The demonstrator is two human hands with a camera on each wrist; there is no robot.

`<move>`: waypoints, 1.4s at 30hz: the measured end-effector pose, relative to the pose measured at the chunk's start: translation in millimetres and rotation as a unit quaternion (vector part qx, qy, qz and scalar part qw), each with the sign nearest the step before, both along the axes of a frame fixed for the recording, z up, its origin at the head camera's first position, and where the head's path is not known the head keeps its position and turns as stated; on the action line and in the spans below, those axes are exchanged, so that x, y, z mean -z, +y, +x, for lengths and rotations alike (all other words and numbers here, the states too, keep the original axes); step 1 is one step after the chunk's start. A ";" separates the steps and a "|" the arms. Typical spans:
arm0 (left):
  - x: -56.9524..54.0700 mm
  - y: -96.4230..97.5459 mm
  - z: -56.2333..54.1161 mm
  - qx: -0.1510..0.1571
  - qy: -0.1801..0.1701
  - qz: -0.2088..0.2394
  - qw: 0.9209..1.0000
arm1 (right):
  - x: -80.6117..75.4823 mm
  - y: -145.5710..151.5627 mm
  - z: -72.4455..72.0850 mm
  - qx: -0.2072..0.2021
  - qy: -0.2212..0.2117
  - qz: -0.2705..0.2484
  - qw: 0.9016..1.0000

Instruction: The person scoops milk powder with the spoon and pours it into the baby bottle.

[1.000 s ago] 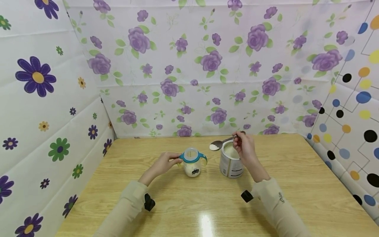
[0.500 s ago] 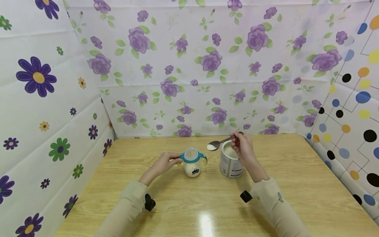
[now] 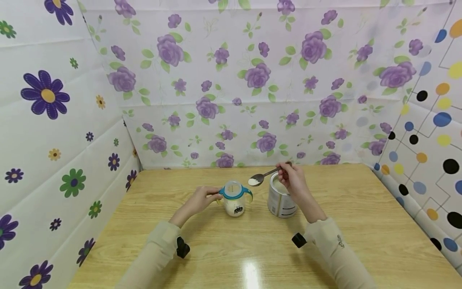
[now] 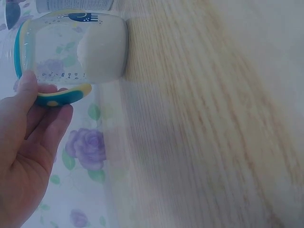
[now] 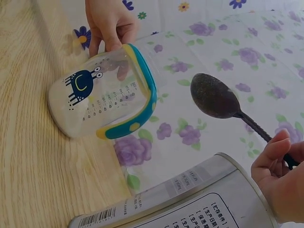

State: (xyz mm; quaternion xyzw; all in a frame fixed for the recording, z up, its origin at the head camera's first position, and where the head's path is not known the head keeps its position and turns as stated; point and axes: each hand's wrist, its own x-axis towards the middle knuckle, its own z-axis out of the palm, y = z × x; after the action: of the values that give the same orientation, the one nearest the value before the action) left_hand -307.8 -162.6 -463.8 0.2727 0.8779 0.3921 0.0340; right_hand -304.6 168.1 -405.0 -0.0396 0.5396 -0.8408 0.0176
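A clear baby bottle (image 3: 234, 205) with a blue two-handled collar stands upright on the table, its top uncapped. White powder or milk fills its lower part in the left wrist view. My left hand (image 3: 199, 200) pinches the bottle's left handle (image 4: 64, 96) between thumb and fingers. In my right hand (image 3: 294, 180) is a dark metal spoon (image 5: 216, 96), gripped by its handle. White powder (image 3: 253, 182) lies in the spoon's bowl, which hovers between bottle and can, a little right of the bottle's mouth. Below the right hand stands an open white powder can (image 3: 282, 202).
Both vessels rest on a wood-grain table (image 3: 238, 249). A flowered cloth (image 3: 231, 100) hangs behind it, with patterned cloths at left and right. Black wrist cameras (image 3: 183, 247) are strapped to both forearms.
My right hand has carried the spoon of powder left, away from over the can and closer to the bottle. The left hand and the bottle have stayed in place.
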 end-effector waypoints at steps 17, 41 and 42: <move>0.1 0.1 -0.4 -0.003 0.002 -0.003 1.000 | 1.9 -3.3 1.4 -0.040 0.013 0.032 0.999; 2.4 -1.3 -0.9 0.004 0.000 0.004 1.000 | 1.8 -11.6 1.8 -0.073 0.017 0.051 0.996; 2.5 -1.4 -1.0 0.002 0.000 0.002 1.000 | 1.7 -11.7 1.7 -0.077 0.020 0.051 0.996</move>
State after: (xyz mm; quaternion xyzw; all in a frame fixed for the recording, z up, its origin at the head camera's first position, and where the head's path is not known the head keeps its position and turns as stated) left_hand -308.8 -164.1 -466.3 0.2747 0.8764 0.3941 0.0342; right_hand -302.8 156.4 -406.7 -0.0968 0.5774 -0.8074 0.0736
